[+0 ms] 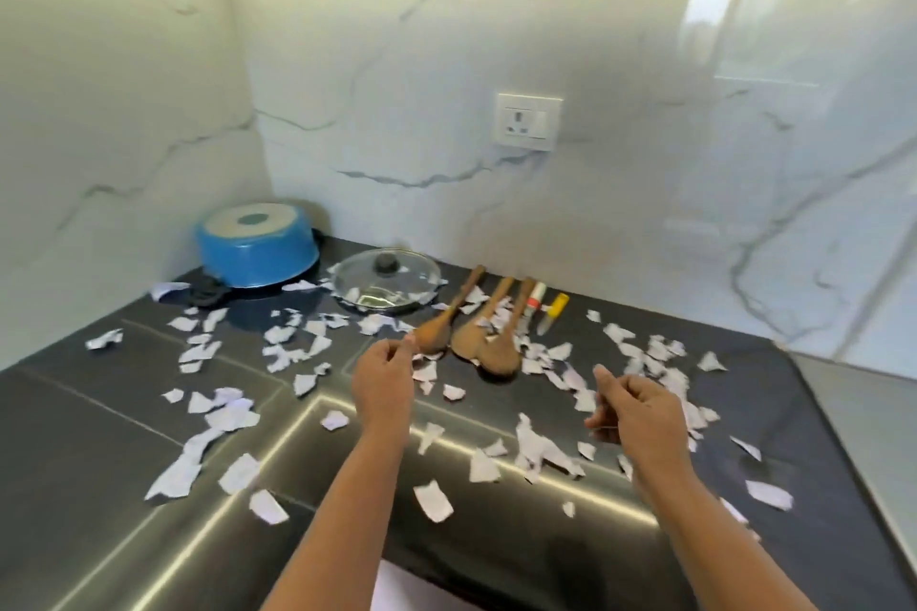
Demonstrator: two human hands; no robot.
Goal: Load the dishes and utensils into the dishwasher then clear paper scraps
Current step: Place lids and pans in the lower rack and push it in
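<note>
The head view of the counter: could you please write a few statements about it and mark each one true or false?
1. Three wooden spoons lie side by side on the counter. True.
2. The blue pot stands upright. False: it sits upside down, bottom up.
3. Paper scraps are scattered across the counter. True.
4. The right hand grips a spoon. False: all three wooden spoons lie on the counter, apart from the right hand.
5. The glass lid lies on the counter between the blue pot and the wooden spoons. True.
</note>
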